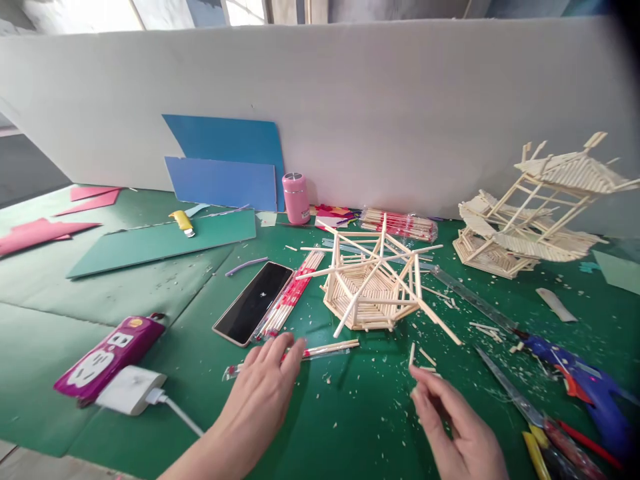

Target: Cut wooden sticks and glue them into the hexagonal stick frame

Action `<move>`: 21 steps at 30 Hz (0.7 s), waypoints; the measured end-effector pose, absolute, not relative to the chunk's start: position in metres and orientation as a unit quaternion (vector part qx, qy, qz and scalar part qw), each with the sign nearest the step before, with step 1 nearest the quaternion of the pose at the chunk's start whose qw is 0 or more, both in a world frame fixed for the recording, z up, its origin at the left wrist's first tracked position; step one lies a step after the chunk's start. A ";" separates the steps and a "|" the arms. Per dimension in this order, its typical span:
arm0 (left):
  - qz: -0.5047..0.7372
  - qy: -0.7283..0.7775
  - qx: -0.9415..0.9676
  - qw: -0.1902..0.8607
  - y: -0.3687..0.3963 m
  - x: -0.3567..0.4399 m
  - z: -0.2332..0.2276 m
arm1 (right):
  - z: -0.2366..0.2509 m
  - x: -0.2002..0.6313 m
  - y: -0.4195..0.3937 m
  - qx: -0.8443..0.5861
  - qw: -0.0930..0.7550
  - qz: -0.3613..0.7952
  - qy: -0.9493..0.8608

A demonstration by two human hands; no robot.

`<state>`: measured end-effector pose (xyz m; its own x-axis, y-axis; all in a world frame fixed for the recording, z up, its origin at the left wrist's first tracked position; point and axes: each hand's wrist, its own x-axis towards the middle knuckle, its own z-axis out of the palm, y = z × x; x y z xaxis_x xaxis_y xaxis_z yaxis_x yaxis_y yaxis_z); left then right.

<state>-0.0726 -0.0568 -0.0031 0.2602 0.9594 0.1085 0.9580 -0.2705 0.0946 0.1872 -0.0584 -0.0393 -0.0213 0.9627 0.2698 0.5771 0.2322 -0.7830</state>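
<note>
My left hand (263,393) reaches over the green table with fingers spread, its fingertips at a clear packet of thin wooden sticks (320,349). My right hand (457,430) is lower right, pinching a short wooden stick (411,355) upright between thumb and fingers. Just beyond both hands sits a half-built hexagonal frame of wooden sticks (373,283), with loose sticks jutting out of it. Stick offcuts and wood crumbs litter the mat around it.
A phone (254,301) and another stick packet (293,297) lie left of the frame. A purple power strip (107,357) with white charger is at lower left. Blue glue gun (583,377), ruler, cutters lie right. A finished stick pavilion (537,210) stands back right; pink cup (296,197).
</note>
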 end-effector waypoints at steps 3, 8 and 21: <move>-0.004 0.590 0.807 -0.015 -0.039 -0.074 -0.004 | -0.041 0.168 -0.066 -0.550 0.418 0.282 -0.666; -0.030 0.568 0.822 0.007 -0.025 -0.072 -0.006 | -0.032 0.165 -0.063 -0.552 0.416 0.281 -0.666; 0.050 0.576 0.816 -0.002 -0.028 -0.077 -0.014 | -0.019 0.244 0.118 -0.613 0.045 0.044 -0.788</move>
